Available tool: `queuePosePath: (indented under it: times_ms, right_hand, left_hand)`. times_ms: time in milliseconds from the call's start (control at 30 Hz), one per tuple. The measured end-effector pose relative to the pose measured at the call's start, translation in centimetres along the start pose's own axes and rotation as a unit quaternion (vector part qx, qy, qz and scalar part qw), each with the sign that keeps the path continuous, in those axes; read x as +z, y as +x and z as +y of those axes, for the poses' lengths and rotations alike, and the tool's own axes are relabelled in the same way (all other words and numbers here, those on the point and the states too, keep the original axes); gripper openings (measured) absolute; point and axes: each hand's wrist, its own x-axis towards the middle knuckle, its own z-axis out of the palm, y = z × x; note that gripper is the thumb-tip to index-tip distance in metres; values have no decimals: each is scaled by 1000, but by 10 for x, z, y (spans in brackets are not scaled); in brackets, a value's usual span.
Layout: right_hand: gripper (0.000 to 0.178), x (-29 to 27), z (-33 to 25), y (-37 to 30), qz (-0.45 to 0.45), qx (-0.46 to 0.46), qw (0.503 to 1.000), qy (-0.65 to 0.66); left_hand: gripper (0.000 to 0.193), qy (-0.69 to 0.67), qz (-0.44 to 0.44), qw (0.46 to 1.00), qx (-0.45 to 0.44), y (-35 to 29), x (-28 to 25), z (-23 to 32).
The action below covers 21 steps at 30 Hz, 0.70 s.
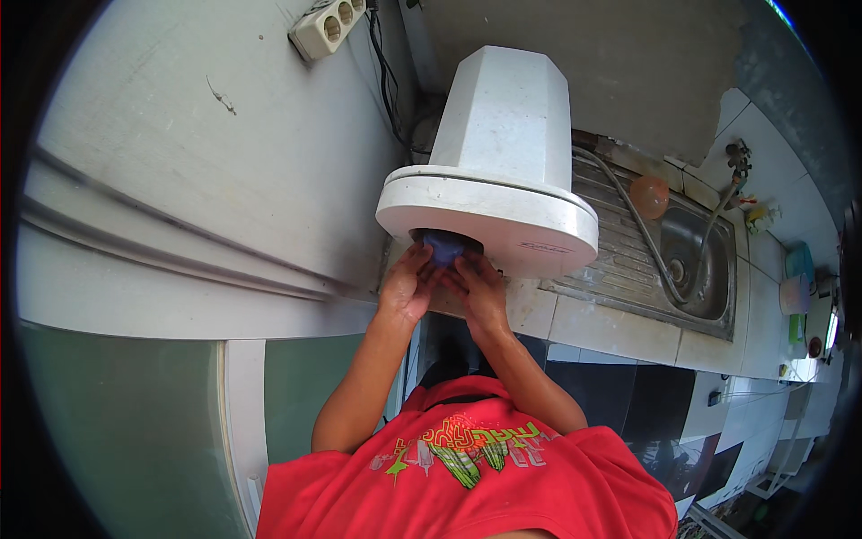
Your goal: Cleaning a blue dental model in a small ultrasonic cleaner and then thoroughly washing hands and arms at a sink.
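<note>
Blue piece (pixel 442 249), one: lodged at the recess (pixel 473 244) beneath the wide head of a white appliance (pixel 503 117). Left hand (pixel 409 286) and right hand (pixel 479 289): grip narrow, fingers holding the blue piece from either side. Step, as judged: two-handed handling at the recess. Next move apparently calls for steady, even finger pressure. Alongside, right: steel sink (pixel 602 260).

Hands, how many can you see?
2: the left hand and the right hand, on either side of the blue object at the white appliance. No others show.
</note>
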Motion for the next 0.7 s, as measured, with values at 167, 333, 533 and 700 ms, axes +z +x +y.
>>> queuePosePath:
  times_ms: [167, 333, 533, 700]
  right_hand:
    - [27, -2, 2, 1, 0, -5, 1000, 0]
    - [24, -5, 4, -2, 0, -9, 1000, 19]
    - [36, -6, -10, -20, -27, 11, 994, -103]
    - [47, -5, -6, -23, -46, -103, 977, -178]
  left_hand:
    - [29, -10, 34, 999, -14, 13, -1, -1]
    - [28, -2, 59, 998, -15, 21, -3, -5]
    - [35, 79, -35, 992, 93, -30, 12, -11]
    - [52, 359, -34, 882, 303, -39, 10, -17]
